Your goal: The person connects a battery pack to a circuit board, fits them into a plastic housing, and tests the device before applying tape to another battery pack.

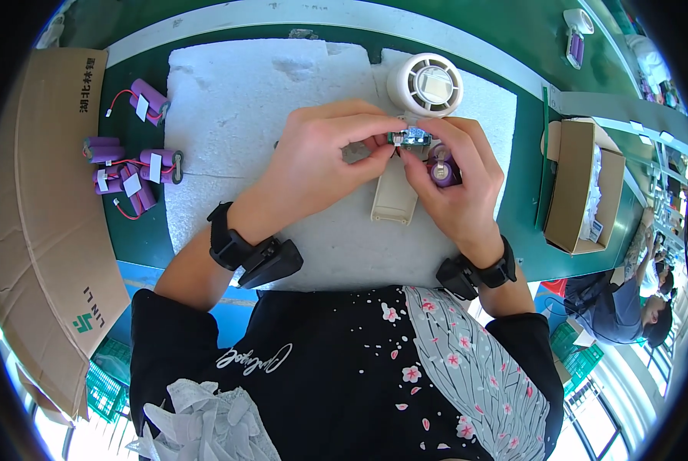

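A small green circuit board [411,137] is pinched at its left end between the thumb and fingers of my left hand [321,154]. My right hand [467,184] is closed around a purple battery pack [443,167], its forefinger and thumb reaching the board's right end. Just beyond both hands lies a white handheld fan [428,84] with a round grille. Its open cream handle shell [394,200] extends toward me beneath the hands, partly hidden by them. Where the wires join the board is hidden by my fingers.
A white foam sheet [229,100] covers the middle of the green table. Several purple battery packs [140,173] with red wires lie at the left, next to a large cardboard box [44,207]. Right of the foam stands an open carton [570,188]. Another fan [578,34] sits far right; people [628,315] work beyond.
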`<move>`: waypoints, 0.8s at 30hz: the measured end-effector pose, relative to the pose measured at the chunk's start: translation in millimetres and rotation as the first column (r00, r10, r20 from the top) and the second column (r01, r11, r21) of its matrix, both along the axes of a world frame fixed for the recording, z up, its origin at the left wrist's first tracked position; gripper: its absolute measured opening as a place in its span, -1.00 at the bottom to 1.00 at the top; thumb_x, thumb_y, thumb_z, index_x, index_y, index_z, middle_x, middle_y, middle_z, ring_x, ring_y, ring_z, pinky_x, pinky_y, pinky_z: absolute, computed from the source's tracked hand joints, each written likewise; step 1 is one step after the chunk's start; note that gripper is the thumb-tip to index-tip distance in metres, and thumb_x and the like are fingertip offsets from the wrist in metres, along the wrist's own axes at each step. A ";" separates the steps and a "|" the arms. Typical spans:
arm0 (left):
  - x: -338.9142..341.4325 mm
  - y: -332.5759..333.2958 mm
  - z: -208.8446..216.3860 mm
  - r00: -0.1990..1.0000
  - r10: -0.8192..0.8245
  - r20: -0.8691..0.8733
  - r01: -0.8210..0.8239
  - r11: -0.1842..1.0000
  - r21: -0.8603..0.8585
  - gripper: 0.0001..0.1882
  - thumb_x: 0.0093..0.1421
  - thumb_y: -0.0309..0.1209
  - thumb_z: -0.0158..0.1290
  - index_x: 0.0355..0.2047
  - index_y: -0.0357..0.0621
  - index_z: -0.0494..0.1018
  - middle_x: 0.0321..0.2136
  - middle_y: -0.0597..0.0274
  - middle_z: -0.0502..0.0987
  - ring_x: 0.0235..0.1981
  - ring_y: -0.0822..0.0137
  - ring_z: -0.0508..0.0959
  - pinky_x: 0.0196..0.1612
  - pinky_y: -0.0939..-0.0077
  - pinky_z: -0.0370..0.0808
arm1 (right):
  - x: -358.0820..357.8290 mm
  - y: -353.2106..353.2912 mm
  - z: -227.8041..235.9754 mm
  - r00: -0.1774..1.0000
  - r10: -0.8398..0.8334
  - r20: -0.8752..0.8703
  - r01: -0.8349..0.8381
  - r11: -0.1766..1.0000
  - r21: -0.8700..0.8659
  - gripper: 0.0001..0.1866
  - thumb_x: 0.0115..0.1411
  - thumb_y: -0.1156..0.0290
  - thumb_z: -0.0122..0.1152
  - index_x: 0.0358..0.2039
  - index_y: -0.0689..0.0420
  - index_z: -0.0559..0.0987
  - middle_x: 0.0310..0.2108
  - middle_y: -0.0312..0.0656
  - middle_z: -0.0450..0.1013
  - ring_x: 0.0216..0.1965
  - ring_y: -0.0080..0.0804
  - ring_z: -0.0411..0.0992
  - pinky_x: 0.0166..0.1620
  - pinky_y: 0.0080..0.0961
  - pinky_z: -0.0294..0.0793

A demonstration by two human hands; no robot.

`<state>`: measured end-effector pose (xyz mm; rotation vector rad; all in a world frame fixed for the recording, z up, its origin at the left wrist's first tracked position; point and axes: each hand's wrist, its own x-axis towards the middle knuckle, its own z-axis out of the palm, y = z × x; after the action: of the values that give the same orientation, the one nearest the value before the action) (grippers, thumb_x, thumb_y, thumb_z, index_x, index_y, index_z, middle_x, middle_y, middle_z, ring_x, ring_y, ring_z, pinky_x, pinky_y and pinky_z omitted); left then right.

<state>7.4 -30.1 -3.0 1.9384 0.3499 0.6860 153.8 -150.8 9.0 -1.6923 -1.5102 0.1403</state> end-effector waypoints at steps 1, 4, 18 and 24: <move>0.1 0.1 -1.6 1.000 0.012 0.000 -0.012 0.999 0.040 -0.64 -0.07 -0.68 0.16 -0.20 -0.21 0.56 -0.36 0.15 0.59 -0.45 0.35 0.59 -0.36 0.60 0.54 | 0.5 -0.4 0.1 1.000 -0.003 0.006 0.003 1.000 0.000 -0.59 -0.15 0.60 0.40 -0.21 0.18 0.54 -0.26 -0.09 0.47 -0.36 -0.35 0.49 -0.34 -0.57 0.48; 0.5 0.0 -3.7 0.999 0.036 0.001 -0.036 0.992 0.118 -0.67 -0.08 -0.66 0.17 -0.23 -0.21 0.58 -0.37 0.16 0.59 -0.46 0.35 0.59 -0.38 0.60 0.54 | 1.7 -1.4 0.4 1.000 -0.007 0.019 0.007 1.000 -0.001 -0.58 -0.16 0.59 0.42 -0.20 0.18 0.56 -0.27 -0.09 0.48 -0.35 -0.34 0.50 -0.33 -0.57 0.50; 2.1 0.2 -3.0 0.999 0.037 0.003 -0.037 0.986 0.162 -0.75 -0.08 -0.60 0.18 -0.32 -0.19 0.61 -0.44 0.18 0.57 -0.52 0.34 0.57 -0.46 0.60 0.50 | 0.5 -0.4 0.8 0.998 -0.067 0.016 0.068 0.997 -0.044 -0.61 -0.19 0.58 0.43 -0.24 0.19 0.62 -0.31 -0.14 0.52 -0.38 -0.41 0.51 -0.36 -0.58 0.51; 2.3 1.9 -5.3 0.999 0.030 0.017 -0.033 0.984 0.174 -0.75 -0.08 -0.63 0.18 -0.32 -0.21 0.61 -0.45 0.19 0.57 -0.53 0.38 0.56 -0.48 0.64 0.48 | -1.3 -0.1 1.6 0.997 -0.082 0.006 0.082 0.995 -0.048 -0.62 -0.19 0.57 0.42 -0.25 0.19 0.62 -0.31 -0.14 0.52 -0.37 -0.43 0.52 -0.36 -0.59 0.51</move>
<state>9.7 -28.2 -8.3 2.0964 0.3209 0.7725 152.6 -150.9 10.5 -1.7916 -1.4483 0.1306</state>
